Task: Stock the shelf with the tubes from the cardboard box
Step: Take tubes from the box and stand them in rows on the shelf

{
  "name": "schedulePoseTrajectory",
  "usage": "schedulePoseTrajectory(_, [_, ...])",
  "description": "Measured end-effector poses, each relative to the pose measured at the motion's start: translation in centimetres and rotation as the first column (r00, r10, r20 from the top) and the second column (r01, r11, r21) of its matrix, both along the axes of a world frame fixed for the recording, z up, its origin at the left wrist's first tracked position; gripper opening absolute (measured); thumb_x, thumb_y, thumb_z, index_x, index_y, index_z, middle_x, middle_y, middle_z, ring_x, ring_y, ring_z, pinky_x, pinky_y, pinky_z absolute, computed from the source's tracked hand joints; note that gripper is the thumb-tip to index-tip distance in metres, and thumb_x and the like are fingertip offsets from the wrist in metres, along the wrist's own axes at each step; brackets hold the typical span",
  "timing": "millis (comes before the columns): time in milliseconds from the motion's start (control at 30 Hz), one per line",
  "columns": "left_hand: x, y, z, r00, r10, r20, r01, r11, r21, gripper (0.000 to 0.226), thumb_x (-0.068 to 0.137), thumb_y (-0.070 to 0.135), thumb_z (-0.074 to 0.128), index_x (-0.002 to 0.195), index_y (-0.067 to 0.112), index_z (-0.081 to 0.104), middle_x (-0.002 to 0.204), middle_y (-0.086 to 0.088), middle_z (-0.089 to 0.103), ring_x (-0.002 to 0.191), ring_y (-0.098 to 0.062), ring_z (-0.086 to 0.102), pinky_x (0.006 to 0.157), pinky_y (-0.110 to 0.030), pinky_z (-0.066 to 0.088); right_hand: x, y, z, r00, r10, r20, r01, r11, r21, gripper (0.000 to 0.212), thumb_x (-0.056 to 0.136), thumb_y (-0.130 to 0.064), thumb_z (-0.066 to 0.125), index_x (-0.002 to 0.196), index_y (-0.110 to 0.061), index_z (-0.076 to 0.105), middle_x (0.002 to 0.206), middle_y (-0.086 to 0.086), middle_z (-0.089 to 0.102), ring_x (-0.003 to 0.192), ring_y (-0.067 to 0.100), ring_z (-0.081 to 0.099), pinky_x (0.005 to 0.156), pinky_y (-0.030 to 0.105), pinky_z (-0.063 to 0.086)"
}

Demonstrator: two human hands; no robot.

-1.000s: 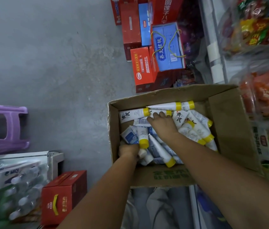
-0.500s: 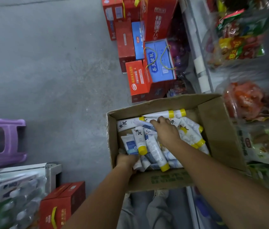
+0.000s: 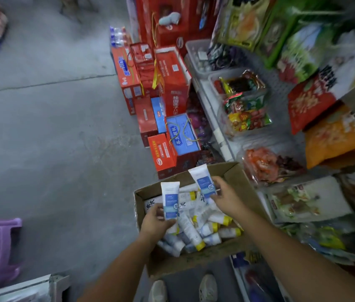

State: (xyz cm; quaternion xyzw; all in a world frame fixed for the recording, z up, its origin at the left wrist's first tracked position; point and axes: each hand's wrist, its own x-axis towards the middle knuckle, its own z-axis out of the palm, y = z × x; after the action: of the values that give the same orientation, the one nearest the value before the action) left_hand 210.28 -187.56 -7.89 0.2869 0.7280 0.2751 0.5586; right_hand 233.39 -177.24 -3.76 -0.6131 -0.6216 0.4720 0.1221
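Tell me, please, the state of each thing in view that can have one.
Cardboard box: open on top, part full.
Loose tubes: jumbled in the box, capped.
Left tube: upright, crimp end up, over the box.
Right tube: tilted, over the box.
Left hand: fingers gripping the left tube.
Right hand: fingers gripping the right tube.

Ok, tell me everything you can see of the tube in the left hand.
The tube is white and looks like soft plastic. It has a blue label panel that turns paler toward the bottom and carries a small round mark. It stands roughly upright, flat crimped end up, above the left part of the open cardboard box. The left hand grips its lower end and hides the cap. It is apart from the second tube held in the right hand.
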Motion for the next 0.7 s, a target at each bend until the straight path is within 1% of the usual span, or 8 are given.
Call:
schedulePoseTrajectory(100, [-0.1, 0.9, 5.1, 0.998, -0.056, 0.013, 0.054, 0.992, 0.115, 0.046, 0.074, 0.002, 0.083, 0.11, 0.02, 0.059, 0.102, -0.006, 0.068, 0.088, -0.019, 0.071, 0.082, -0.039, 0.06, 0.2, -0.6, 3.8, 0.987, -0.121, -0.104, 0.122, 0.993, 0.005, 0.045, 0.091, 0.001, 0.059, 0.12, -0.031, 0.049, 0.108, -0.011, 0.062, 0.104, 0.011, 0.06, 0.079, 0.017, 0.045])
schedulePoseTrajectory(167, [0.0, 1.6, 7.8, 0.996, -0.083, 0.029, 0.076, 0.979, 0.189, 0.047, 0.074, -0.001, 0.082, 0.11, 0.021, 0.06, 0.103, -0.008, 0.069, 0.088, -0.02, 0.072, 0.077, -0.037, 0.061, 0.5, -0.8, 6.2, 0.976, -0.164, -0.142, 0.169, 0.985, 0.026, 0.043, 0.09, 0.001, 0.06, 0.121, -0.027, 0.051, 0.108, -0.009, 0.063, 0.104, 0.013, 0.062, 0.08, 0.022, 0.049])
schedulePoseTrajectory(267, [0.2, 2.7, 11.8, 0.991, -0.135, 0.009, 0.127, 0.947, 0.294, 0.048, 0.077, -0.004, 0.078, 0.109, 0.025, 0.058, 0.101, -0.006, 0.071, 0.091, -0.021, 0.071, 0.07, -0.025, 0.056, 1.4, -1.4, 10.3, 0.971, -0.174, -0.165, 0.188, 0.979, 0.08, 0.044, 0.091, -0.012, 0.065, 0.128, -0.03, 0.048, 0.115, -0.01, 0.061, 0.106, 0.01, 0.061, 0.085, 0.031, 0.053])
schedulePoseTrajectory(367, [0.6, 3.9, 15.6, 0.982, -0.187, 0.0, 0.173, 0.91, 0.376, 0.05, 0.08, -0.005, 0.076, 0.118, 0.021, 0.055, 0.097, -0.001, 0.067, 0.084, -0.015, 0.069, 0.067, -0.021, 0.054, 2.3, -2.6, 14.2, 0.959, -0.201, -0.198, 0.227, 0.967, 0.117, 0.043, 0.093, -0.01, 0.064, 0.124, -0.032, 0.043, 0.111, -0.019, 0.055, 0.098, -0.002, 0.057, 0.076, 0.014, 0.048])
schedulePoseTrajectory(467, [1.7, 4.8, 19.2, 0.97, -0.241, 0.0, 0.217, 0.872, 0.439, 0.049, 0.084, -0.003, 0.073, 0.118, 0.026, 0.052, 0.097, 0.0, 0.065, 0.085, -0.016, 0.07, 0.065, -0.022, 0.055, 3.4, -4.3, 16.9, 0.94, -0.258, -0.224, 0.292, 0.947, 0.136, 0.054, 0.091, 0.004, 0.06, 0.128, -0.029, 0.04, 0.111, -0.018, 0.055, 0.094, -0.008, 0.056, 0.071, 0.01, 0.047])
schedulePoseTrajectory(533, [2.9, 5.2, 21.3, 0.953, -0.301, 0.01, 0.262, 0.845, 0.466, 0.048, 0.086, -0.003, 0.071, 0.122, 0.021, 0.05, 0.097, 0.001, 0.064, 0.081, -0.007, 0.07, 0.066, -0.024, 0.058, 4.1, -5.4, 18.5, 0.931, -0.287, -0.225, 0.324, 0.934, 0.15, 0.059, 0.089, 0.006, 0.061, 0.127, -0.034, 0.039, 0.114, -0.015, 0.057, 0.095, -0.007, 0.059, 0.078, 0.015, 0.049])
schedulePoseTrajectory(600, [4.2, 5.6, 23.3, 0.931, -0.364, -0.01, 0.318, 0.801, 0.507, 0.048, 0.088, 0.0, 0.071, 0.126, 0.019, 0.048, 0.102, 0.005, 0.06, 0.079, 0.002, 0.066, 0.069, -0.019, 0.056, 5.0, -6.5, 20.0, 0.924, -0.305, -0.23, 0.346, 0.924, 0.163, 0.061, 0.089, 0.003, 0.062, 0.127, -0.037, 0.036, 0.115, -0.014, 0.056, 0.099, -0.002, 0.059, 0.084, 0.023, 0.05])
schedulePoseTrajectory(700, [6.2, 6.3, 26.0, 0.902, -0.428, -0.051, 0.383, 0.742, 0.55, 0.051, 0.088, 0.005, 0.072, 0.128, 0.023, 0.046, 0.108, 0.002, 0.055, 0.089, -0.005, 0.064, 0.066, -0.013, 0.051, 6.4, -7.6, 22.4, 0.903, -0.348, -0.254, 0.395, 0.904, 0.166, 0.055, 0.09, 0.003, 0.062, 0.129, -0.03, 0.04, 0.122, -0.003, 0.055, 0.107, 0.01, 0.059, 0.082, 0.021, 0.048])
